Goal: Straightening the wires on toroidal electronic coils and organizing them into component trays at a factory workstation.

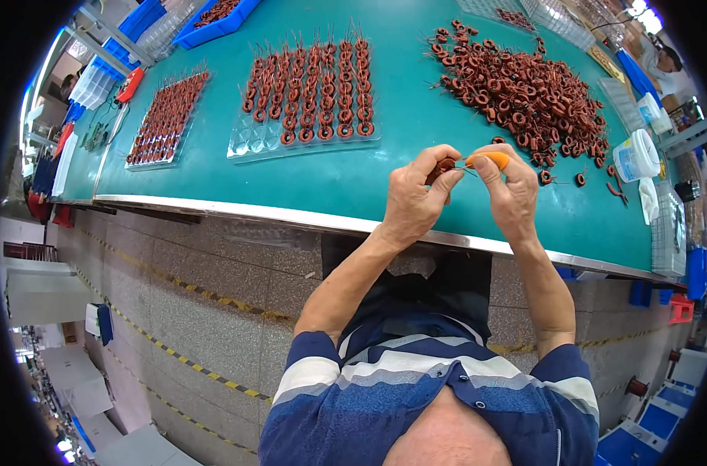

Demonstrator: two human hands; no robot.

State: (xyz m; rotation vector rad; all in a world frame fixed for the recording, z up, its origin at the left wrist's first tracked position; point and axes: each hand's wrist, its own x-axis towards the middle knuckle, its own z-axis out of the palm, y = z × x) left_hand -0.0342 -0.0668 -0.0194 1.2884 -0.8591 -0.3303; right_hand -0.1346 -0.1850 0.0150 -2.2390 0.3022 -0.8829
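Grasping wire-wound toroidal coil (441,170) in left hand (415,197) | apparently pinching wire leads (467,168), between hands, with right hand (514,199) | probably light, stiff, bendable only at leads; best held edgewise

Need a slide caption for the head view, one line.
Left hand pinches a brown wound ring, right hand at its wire leads, near a heap of similar rings on a green table.

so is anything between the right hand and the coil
Nothing visible blocks the way: only thin wire leads and the orange piece at the right hand lie towards the coil held in the left hand.
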